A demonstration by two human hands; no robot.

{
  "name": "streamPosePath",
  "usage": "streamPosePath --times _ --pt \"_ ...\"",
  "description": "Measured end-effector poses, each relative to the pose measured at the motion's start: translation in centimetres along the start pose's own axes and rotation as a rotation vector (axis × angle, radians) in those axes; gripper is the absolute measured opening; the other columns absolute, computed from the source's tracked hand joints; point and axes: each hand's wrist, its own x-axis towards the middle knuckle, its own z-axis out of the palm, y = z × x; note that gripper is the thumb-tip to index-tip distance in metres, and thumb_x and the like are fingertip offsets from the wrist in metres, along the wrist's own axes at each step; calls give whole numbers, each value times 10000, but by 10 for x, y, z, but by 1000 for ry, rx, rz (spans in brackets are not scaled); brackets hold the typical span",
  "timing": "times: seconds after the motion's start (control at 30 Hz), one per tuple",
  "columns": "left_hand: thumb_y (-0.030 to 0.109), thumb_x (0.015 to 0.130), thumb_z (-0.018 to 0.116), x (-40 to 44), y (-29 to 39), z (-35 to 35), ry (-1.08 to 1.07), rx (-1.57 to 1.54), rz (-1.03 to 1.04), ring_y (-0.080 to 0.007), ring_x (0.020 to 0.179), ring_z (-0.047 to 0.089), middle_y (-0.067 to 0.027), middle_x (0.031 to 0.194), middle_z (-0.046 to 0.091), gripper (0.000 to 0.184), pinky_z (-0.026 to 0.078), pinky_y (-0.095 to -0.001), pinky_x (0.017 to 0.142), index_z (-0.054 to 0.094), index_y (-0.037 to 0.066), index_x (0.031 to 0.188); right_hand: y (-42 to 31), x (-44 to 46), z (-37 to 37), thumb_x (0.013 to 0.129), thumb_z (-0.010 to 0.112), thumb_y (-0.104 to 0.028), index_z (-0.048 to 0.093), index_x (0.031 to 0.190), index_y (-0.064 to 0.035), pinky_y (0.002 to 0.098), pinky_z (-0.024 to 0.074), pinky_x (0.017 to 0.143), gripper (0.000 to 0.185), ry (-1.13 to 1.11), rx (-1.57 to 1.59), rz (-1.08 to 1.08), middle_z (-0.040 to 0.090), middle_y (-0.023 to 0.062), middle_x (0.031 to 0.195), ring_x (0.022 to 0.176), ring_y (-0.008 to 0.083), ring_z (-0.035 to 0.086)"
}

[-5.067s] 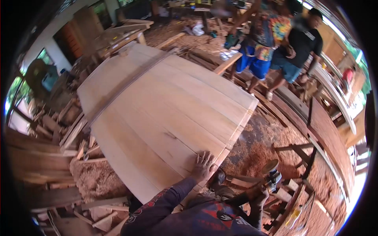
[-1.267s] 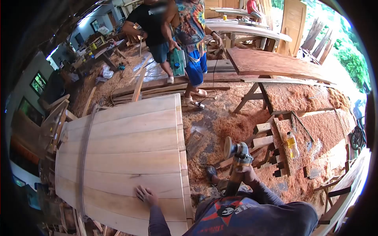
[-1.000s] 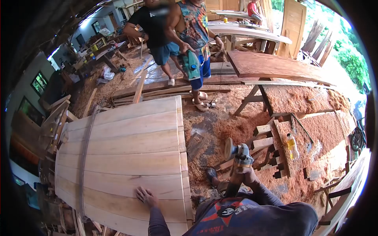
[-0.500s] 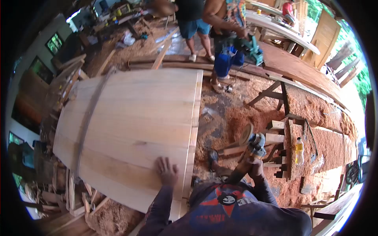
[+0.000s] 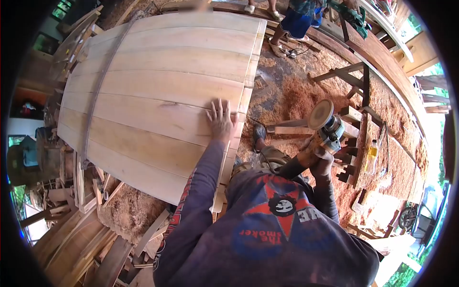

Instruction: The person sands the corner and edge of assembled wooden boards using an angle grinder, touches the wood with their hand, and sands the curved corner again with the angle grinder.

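Note:
My left hand (image 5: 221, 121) lies flat with fingers spread on a large pale panel of joined planks (image 5: 148, 83), near its right edge. In my right hand (image 5: 322, 162) is an angle grinder (image 5: 330, 136), held by its body. The grinder's round sanding disc (image 5: 321, 114) points up and away from me, apart from the panel. A long narrow bar (image 5: 107, 71) lies across the panel's left part.
Right of me, a sawdust-covered bench (image 5: 401, 148) carries a bottle of yellow liquid (image 5: 372, 155). A wooden trestle (image 5: 351, 79) stands beyond. At the top, another person's legs (image 5: 291, 28) show beside a green power tool (image 5: 351, 16). Wood scraps (image 5: 95, 239) lie lower left.
My view has tilted down, so the panel and the other people sit higher in it. The left hand's fingers are more spread, near the panel's edge. The grinder stays in the right hand.

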Motion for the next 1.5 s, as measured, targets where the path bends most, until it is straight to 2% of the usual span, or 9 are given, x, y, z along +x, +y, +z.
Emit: streamPosePath --times 0.27,0.4,0.5,0.63,0.87,1.1,1.37,1.43,1.5 --pt "577 1000 509 65 7 15 -66 -38 -38 -441 1587 176 -171 1716 261 751 66 -681 1255 410 158 1615 0 -14 9 700 816 -312 557 1163 18 388 585 739 625 -13 0 -46 616 132 860 771 267 657" --pt "519 1023 503 46 2 17 -43 -101 22 -428 1580 209 -172 1711 272 711 112 -646 1267 410 130 1611 8 -24 -3 699 761 -285 556 1200 12 391 574 769 617 -2 9 -15 646 141 879 806 265 669" --pt "432 1047 506 -2 -3 17 23 -113 64 -409 1571 253 -173 1697 303 647 164 -632 1262 418 110 1601 10 -26 -6 694 768 -269 552 1209 18 409 587 794 628 12 23 -3 638 140 903 812 269 671" --pt "370 1063 515 -91 -5 -17 -44 -66 14 -403 1551 301 -157 1689 324 596 215 -628 1246 423 109 1591 11 -21 4 699 783 -266 550 1230 17 427 596 813 645 23 40 25 627 132 948 842 282 675" --pt "376 1048 535 -258 -15 -76 -165 -21 -154 -397 1558 292 -165 1679 343 619 219 -627 1246 430 94 1589 20 -2 18 691 820 -288 578 1187 12 406 583 788 629 -138 27 205 655 148 924 850 292 681" --pt "357 1037 585 -378 -23 -102 -168 -16 -289 -436 1542 295 -172 1666 357 604 213 -623 1251 462 108 1573 27 7 31 709 808 -291 557 1222 8 428 593 827 645 -257 -25 233 641 135 960 885 278 677" --pt "346 1020 615 -334 -23 -94 -97 -119 -279 -424 1546 293 -163 1644 397 561 195 -632 1256 524 141 1535 23 5 32 715 802 -275 554 1225 13 418 588 835 635 -261 -32 234 637 144 948 877 277 671" --pt "347 1021 595 -306 -23 -95 -182 -68 -123 -418 1552 284 -141 1647 403 545 176 -640 1258 534 170 1532 19 4 32 712 804 -275 554 1223 15 415 585 828 639 -252 -26 222 637 146 943 878 277 671" --pt "365 1012 596 -295 -24 -90 -183 -97 -127 -422 1550 286 -133 1652 398 559 167 -643 1258 535 172 1533 14 3 30 700 807 -281 552 1221 17 408 580 806 652 -240 -39 216 638 145 931 869 276 672"
